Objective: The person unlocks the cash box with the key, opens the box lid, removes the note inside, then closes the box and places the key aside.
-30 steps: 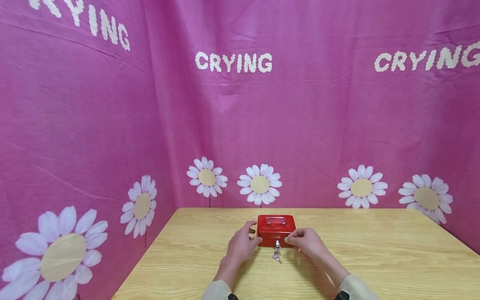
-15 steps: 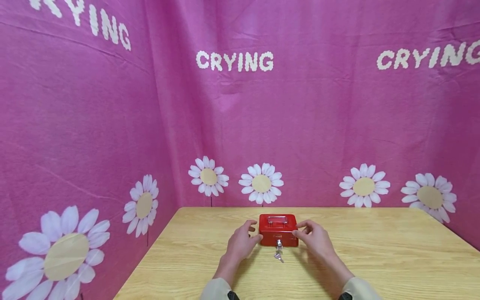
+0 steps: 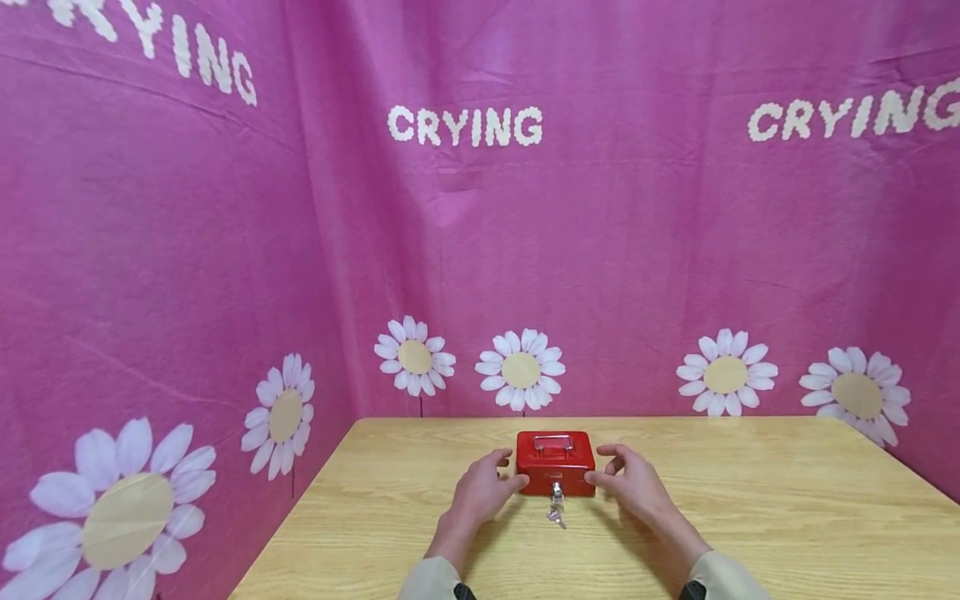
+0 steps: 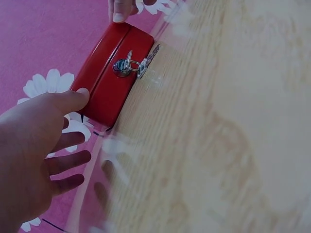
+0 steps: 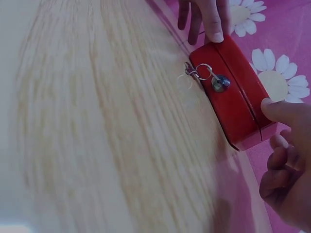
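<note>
A red metal cash box (image 3: 536,481) stands on the wooden table with its lid down and a folded silver handle (image 3: 553,443) on top. From the lock (image 4: 121,68) in its front hangs a small ring with keys (image 3: 556,513). My left hand (image 3: 480,490) is at the box's left side, its thumb touching the front left corner while the other fingers stay spread and off the box. My right hand (image 3: 639,487) is at the right side, thumb against the front right corner. Its other fingers bend loosely beside the box, apart from it in the head view.
The light wooden table (image 3: 750,500) extends on both sides of the box and in front of it. A pink cloth (image 3: 600,233) with white daisies and lettering hangs behind and to the left.
My right hand has shifted from the box's front to its right side, and its index finger has lifted off the edge. The left hand has barely moved; the box stays shut.
</note>
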`<state>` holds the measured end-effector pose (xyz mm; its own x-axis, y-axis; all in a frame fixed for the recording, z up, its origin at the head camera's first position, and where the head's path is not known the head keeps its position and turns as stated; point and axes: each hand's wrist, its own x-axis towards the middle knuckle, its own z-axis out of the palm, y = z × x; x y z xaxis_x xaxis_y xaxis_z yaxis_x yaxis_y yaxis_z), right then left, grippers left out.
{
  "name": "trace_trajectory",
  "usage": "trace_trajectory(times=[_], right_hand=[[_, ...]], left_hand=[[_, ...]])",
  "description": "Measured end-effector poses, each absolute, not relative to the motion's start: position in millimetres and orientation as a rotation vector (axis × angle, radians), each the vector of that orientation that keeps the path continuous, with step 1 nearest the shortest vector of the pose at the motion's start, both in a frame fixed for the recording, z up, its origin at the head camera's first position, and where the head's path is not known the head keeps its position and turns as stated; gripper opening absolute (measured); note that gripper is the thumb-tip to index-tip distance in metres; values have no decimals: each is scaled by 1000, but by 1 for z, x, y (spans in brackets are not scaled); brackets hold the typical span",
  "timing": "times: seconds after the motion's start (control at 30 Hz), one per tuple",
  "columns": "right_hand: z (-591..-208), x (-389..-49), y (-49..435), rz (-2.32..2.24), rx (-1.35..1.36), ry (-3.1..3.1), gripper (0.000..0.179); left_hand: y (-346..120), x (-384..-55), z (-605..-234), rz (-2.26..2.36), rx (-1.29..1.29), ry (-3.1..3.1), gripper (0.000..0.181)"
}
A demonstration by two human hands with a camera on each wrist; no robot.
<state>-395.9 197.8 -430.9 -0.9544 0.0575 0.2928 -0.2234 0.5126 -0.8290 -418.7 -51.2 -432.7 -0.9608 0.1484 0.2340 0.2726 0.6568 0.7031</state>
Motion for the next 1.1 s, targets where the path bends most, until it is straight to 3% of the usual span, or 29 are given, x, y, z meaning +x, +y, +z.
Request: trace_trajectory(times=[1.1], right_hand=[[-432, -399, 194, 1213, 103, -2550, 40]], left_hand=[[-50, -419, -424, -1043, -424, -2739, 39]])
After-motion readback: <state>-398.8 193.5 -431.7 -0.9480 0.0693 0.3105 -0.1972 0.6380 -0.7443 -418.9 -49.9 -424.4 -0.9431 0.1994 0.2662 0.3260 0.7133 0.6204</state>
